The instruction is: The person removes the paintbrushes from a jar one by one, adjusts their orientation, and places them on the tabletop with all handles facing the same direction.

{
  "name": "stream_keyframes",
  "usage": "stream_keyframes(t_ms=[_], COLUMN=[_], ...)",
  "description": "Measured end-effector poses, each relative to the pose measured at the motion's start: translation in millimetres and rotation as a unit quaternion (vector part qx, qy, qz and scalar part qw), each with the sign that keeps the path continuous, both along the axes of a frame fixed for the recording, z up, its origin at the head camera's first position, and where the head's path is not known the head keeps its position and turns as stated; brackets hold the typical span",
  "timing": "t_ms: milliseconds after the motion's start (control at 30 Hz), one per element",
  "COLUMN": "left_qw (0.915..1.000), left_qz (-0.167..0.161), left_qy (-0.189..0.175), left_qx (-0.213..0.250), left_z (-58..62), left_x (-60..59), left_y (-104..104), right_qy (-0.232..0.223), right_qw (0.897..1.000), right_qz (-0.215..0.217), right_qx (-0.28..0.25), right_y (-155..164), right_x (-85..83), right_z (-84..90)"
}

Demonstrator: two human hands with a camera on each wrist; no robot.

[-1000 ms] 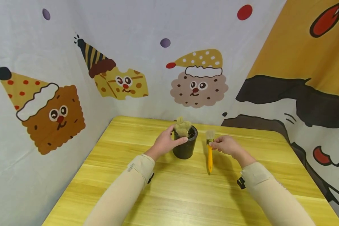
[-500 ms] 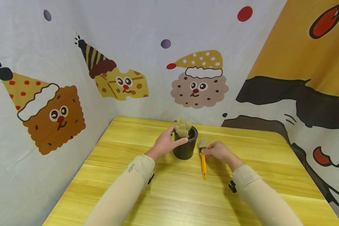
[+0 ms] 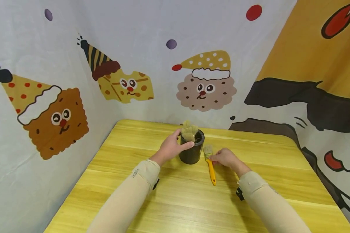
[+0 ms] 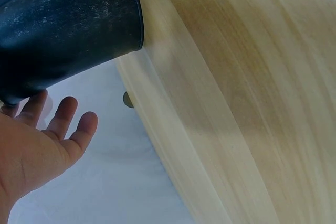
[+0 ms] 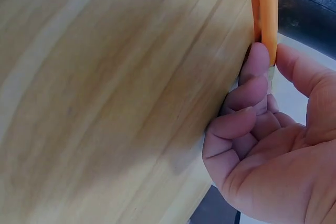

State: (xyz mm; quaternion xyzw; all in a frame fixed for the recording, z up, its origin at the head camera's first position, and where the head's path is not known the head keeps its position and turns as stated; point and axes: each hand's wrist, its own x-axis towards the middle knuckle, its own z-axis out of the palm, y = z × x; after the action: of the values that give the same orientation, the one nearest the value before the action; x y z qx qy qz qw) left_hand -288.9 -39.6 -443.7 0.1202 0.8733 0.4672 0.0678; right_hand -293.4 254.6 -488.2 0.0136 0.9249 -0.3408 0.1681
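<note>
Yellow-handled brush [image 3: 210, 163] pinched in right hand [image 3: 224, 157]; left hand [image 3: 170, 148] curled round black pot [image 3: 191, 149].

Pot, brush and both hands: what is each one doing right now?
Pot: upright on the table, brushes standing in it, bristles up.
Brush: yellow handle, held low over the table beside the pot.
Left hand: wrapped around the pot.
Right hand: pinches the brush near its bristles.

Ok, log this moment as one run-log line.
left hand: grips black pot | right hand: pinches yellow brush | brush: beside pot, on table
</note>
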Motion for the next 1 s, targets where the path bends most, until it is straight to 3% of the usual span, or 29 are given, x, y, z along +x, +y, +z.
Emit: stream_keyframes(t_ms=[467, 1000], left_qw=[1.0, 0.9994], left_qz=[0.003, 0.002], left_qy=[-0.001, -0.013], left_qx=[0.007, 0.033], left_z=[-0.9, -7.3], left_x=[0.2, -2.5], left_y=[0.5, 0.9], right_qy=[-0.005, -0.012], right_qw=[0.999, 1.0], right_qz=[0.019, 0.021], right_qx=[0.029, 0.021], right_y=[-3.0, -2.3], right_x=[0.4, 0.5], right_z=[-2.8, -5.4])
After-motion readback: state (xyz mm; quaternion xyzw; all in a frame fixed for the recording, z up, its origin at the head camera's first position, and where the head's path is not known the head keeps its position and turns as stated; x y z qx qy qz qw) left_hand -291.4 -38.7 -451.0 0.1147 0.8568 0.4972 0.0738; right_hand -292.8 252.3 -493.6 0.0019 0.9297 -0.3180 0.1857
